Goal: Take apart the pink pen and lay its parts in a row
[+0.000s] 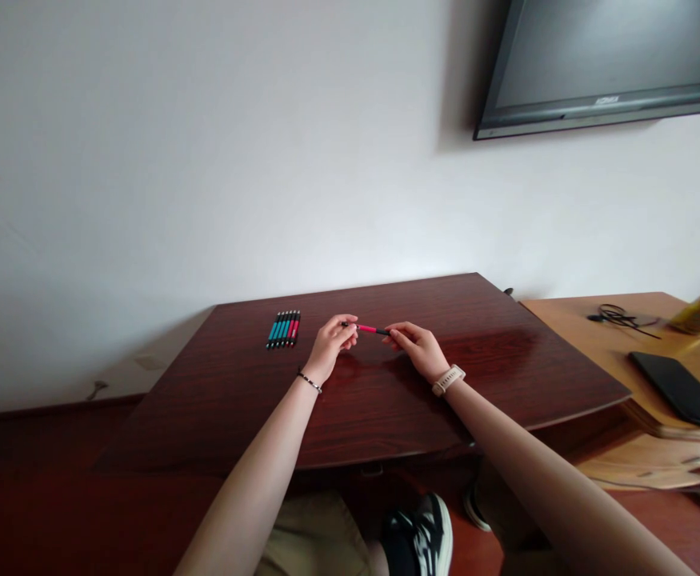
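A slim pink-and-black pen [374, 329] is held over the dark reddish-brown, glossy wooden tabletop [254, 400], in from its far edge and well apart from both its left and right edges. The left hand [333, 340], with a dark beaded bracelet [310, 382] at the wrist, has its fingers curled closed around one end of the pen. The right hand [413, 344], with a beige watch [449, 380] at the wrist, pinches the black opposite end between thumb and fingers, so the pink middle shows in the gap between the two hands.

Near the tabletop's far left corner lies a neat row of slim teal-and-black and pink-and-black pens [283, 329], side by side, the pink ones on the side toward the left hand. The row runs lengthwise from the far edge toward the near edge and is apart from the hand.

Beyond the tabletop's right edge is a light-brown wooden desk [595, 340]; a thin black looped cable [619, 318] lies toward its far edge, and a flat black rectangular object [682, 388] lies nearer.
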`<state>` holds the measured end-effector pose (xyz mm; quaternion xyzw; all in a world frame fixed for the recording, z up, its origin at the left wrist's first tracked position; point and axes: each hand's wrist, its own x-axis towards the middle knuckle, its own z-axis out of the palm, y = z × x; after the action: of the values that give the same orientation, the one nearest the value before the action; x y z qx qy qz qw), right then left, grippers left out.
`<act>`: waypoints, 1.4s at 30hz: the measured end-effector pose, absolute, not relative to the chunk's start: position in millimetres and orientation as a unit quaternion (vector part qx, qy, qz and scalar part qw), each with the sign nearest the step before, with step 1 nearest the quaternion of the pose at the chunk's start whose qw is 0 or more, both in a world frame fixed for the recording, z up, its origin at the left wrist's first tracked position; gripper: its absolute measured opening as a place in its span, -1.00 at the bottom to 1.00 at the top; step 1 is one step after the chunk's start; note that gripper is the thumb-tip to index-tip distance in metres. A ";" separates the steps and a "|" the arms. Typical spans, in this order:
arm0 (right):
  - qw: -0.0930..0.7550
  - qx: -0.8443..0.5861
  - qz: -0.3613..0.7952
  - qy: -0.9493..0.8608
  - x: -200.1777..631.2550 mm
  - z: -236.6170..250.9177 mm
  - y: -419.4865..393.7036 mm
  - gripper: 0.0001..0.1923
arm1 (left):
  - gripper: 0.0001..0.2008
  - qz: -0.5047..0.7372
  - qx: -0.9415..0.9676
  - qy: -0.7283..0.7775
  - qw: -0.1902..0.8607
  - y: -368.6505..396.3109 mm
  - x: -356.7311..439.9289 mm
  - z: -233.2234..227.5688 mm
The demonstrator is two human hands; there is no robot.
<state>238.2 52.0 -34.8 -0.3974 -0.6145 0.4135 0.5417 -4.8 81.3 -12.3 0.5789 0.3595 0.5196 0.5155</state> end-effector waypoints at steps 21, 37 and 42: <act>0.585 -0.405 0.424 -0.560 236.2 -36.4 54.3 -0.57 | -0.54 0.682 0.365 0.346 0.531 92.1 -16.0 -6.3; 0.605 -0.393 0.336 -0.606 237.1 -21.2 40.6 -0.64 | -0.68 0.507 0.700 0.277 0.420 66.3 6.1 -5.0; 0.581 -0.380 0.357 -0.625 232.7 -18.9 34.5 -0.61 | -0.69 0.487 0.755 0.285 0.333 64.8 6.3 -1.5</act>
<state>232.7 34.5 -18.9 -0.3804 -0.6249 0.3567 0.5810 6.3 64.8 -1.5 0.7550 0.2853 0.4873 0.3334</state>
